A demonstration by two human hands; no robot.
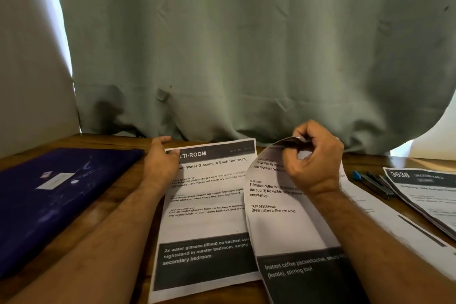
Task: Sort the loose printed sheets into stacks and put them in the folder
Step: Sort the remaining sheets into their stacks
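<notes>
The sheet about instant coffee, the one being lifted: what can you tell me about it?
The coffee sheet is white printed paper with black text and a dark band near its bottom edge. The right hand pinches its top edge, curling it up and over, while the lower part lies on other papers. Its left edge overlaps the water-glasses sheet, which lies flat on the wooden table.

A water-glasses sheet (207, 215) lies flat beside a curled-up coffee sheet (278, 205), purple folder (49, 200) closed at left.

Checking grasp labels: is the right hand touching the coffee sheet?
Touching. The head view shows the right hand pinching the curled top edge of the coffee sheet between thumb and fingers, lifting it off the table.
</notes>
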